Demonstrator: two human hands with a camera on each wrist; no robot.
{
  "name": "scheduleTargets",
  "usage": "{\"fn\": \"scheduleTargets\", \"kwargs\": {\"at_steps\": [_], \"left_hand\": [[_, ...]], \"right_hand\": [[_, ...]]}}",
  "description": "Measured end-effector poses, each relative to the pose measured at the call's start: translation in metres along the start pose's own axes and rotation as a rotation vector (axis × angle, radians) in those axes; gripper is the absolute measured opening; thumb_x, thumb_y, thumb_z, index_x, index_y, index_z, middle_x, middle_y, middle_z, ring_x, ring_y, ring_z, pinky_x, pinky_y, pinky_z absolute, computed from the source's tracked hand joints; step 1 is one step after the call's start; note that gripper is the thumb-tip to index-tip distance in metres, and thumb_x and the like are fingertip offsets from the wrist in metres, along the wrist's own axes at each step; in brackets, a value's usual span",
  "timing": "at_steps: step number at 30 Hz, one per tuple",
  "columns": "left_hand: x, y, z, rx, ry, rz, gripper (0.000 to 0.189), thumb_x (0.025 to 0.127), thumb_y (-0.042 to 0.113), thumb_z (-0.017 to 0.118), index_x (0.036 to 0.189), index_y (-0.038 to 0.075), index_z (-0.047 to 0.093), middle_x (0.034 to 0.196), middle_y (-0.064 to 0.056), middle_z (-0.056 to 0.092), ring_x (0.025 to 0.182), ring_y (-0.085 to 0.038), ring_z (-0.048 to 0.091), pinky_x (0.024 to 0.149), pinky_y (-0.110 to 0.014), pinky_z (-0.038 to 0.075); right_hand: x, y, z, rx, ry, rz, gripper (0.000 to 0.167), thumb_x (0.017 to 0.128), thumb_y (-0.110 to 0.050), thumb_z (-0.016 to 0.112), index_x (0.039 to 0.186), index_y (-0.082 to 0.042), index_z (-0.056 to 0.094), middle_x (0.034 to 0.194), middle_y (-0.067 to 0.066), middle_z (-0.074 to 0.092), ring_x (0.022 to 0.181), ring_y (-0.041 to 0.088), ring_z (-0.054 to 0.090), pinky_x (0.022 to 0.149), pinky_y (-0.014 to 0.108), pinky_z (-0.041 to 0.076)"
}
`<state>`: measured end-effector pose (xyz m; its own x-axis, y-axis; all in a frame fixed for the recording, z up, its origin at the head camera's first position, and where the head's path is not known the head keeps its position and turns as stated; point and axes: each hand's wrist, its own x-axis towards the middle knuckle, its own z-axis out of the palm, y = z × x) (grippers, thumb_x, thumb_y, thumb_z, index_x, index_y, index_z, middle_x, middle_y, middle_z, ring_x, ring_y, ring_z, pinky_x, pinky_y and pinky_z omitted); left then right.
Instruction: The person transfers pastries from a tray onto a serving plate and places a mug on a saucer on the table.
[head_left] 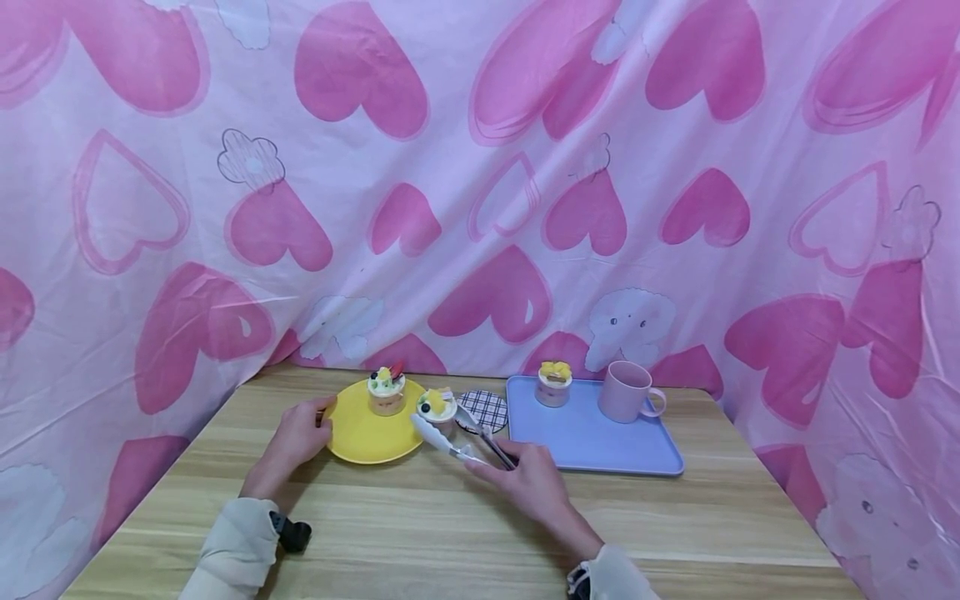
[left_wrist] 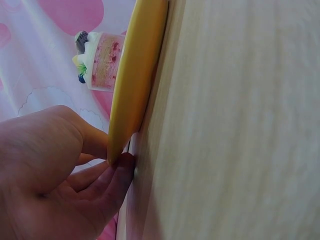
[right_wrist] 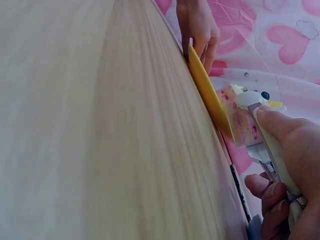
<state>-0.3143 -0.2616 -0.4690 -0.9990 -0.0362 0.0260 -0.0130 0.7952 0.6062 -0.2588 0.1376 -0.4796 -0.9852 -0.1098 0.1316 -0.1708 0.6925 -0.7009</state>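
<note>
My left hand (head_left: 296, 437) pinches the left rim of a round yellow plate (head_left: 367, 446), thumb on top and fingertips under the edge in the left wrist view. Toward the back of that plate stands a cake cup (head_left: 386, 400) with berries and a strawberry on white cream. In my right hand (head_left: 531, 487) is a pair of tongs (head_left: 437, 437), their jaws around a second cake cup (head_left: 437, 407) topped with yellow fruit and a dark berry. That cup is by the plate's right edge; in the right wrist view it shows pink and yellow layers.
A round checked coaster (head_left: 489, 411) lies just right of the held cup. Beyond it a blue tray (head_left: 600, 446) carries another cake cup (head_left: 553, 392) with yellow topping and a pink mug (head_left: 625, 393). Pink heart-patterned cloth (head_left: 480, 200) hangs behind the wooden table (head_left: 420, 533).
</note>
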Motion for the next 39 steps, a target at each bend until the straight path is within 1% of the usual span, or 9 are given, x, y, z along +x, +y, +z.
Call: {"fn": "scheduleTargets", "kwargs": {"at_steps": [4,5,8,12,15,22,29,34,39], "left_hand": [[-0.001,0.001,0.001,-0.003,-0.002,0.002,0.060,0.100,0.001,0.057,0.158,-0.010,0.046,0.158,-0.036,0.050,0.120,-0.040,0.059,0.106,-0.054,0.061],[-0.001,0.001,0.001,-0.007,0.000,0.002,0.060,0.100,0.002,0.057,0.158,-0.009,0.046,0.158,-0.036,0.051,0.121,-0.040,0.059,0.107,-0.055,0.060],[-0.003,0.000,0.002,0.008,0.029,0.053,0.058,0.098,0.001,0.057,0.154,-0.011,0.050,0.153,-0.037,0.055,0.127,-0.044,0.061,0.109,-0.060,0.057],[-0.004,0.000,0.001,0.022,0.062,0.107,0.056,0.097,0.001,0.056,0.151,-0.013,0.053,0.149,-0.037,0.059,0.135,-0.049,0.060,0.113,-0.064,0.052],[-0.004,0.000,0.001,0.012,0.050,0.094,0.057,0.098,0.002,0.056,0.152,-0.013,0.052,0.151,-0.036,0.058,0.137,-0.049,0.059,0.114,-0.064,0.051],[-0.005,0.001,0.000,0.006,0.042,0.089,0.057,0.098,0.001,0.057,0.153,-0.013,0.051,0.151,-0.036,0.057,0.135,-0.048,0.060,0.113,-0.064,0.053],[-0.005,-0.001,0.002,0.005,0.046,0.098,0.056,0.097,0.001,0.057,0.152,-0.012,0.052,0.151,-0.036,0.058,0.137,-0.049,0.059,0.114,-0.065,0.051],[-0.006,-0.001,0.002,0.009,0.057,0.103,0.056,0.097,0.002,0.058,0.151,-0.012,0.054,0.150,-0.035,0.059,0.137,-0.049,0.059,0.114,-0.065,0.051],[-0.005,0.000,0.001,0.010,0.057,0.100,0.056,0.097,0.002,0.058,0.151,-0.012,0.053,0.151,-0.036,0.058,0.138,-0.050,0.058,0.114,-0.065,0.051]], "right_hand": [[0.000,-0.005,0.004,-0.001,-0.020,-0.026,0.077,0.078,-0.080,0.079,0.137,-0.029,0.077,0.067,-0.008,0.041,0.061,0.009,0.038,0.050,0.022,0.033],[0.000,-0.006,0.005,-0.002,-0.018,-0.038,0.076,0.079,-0.079,0.079,0.136,-0.028,0.077,0.066,-0.009,0.040,0.060,0.008,0.038,0.049,0.022,0.033],[0.000,-0.008,0.007,0.000,-0.011,-0.082,0.073,0.082,-0.075,0.080,0.135,-0.025,0.078,0.064,-0.011,0.040,0.059,0.007,0.038,0.049,0.022,0.033],[0.000,-0.011,0.009,-0.001,-0.006,-0.107,0.070,0.083,-0.072,0.081,0.134,-0.024,0.079,0.064,-0.011,0.038,0.060,0.006,0.037,0.049,0.022,0.032],[0.000,-0.013,0.011,0.008,-0.019,-0.092,0.070,0.082,-0.074,0.080,0.135,-0.027,0.078,0.064,-0.011,0.037,0.060,0.006,0.037,0.049,0.021,0.031],[-0.002,-0.020,0.016,0.044,-0.042,-0.130,0.070,0.084,-0.072,0.079,0.137,-0.025,0.077,0.063,-0.011,0.039,0.058,0.005,0.038,0.047,0.022,0.033],[-0.003,-0.026,0.024,0.047,-0.065,-0.094,0.074,0.082,-0.076,0.079,0.139,-0.030,0.075,0.064,-0.011,0.039,0.056,0.006,0.037,0.047,0.022,0.031],[-0.002,-0.030,0.031,0.037,-0.081,-0.105,0.069,0.083,-0.076,0.077,0.130,-0.027,0.081,0.065,-0.011,0.044,0.059,0.007,0.040,0.050,0.023,0.033],[-0.001,-0.035,0.036,0.045,-0.093,-0.098,0.073,0.082,-0.076,0.078,0.134,-0.025,0.079,0.066,-0.012,0.045,0.057,0.007,0.038,0.049,0.024,0.033]]}}
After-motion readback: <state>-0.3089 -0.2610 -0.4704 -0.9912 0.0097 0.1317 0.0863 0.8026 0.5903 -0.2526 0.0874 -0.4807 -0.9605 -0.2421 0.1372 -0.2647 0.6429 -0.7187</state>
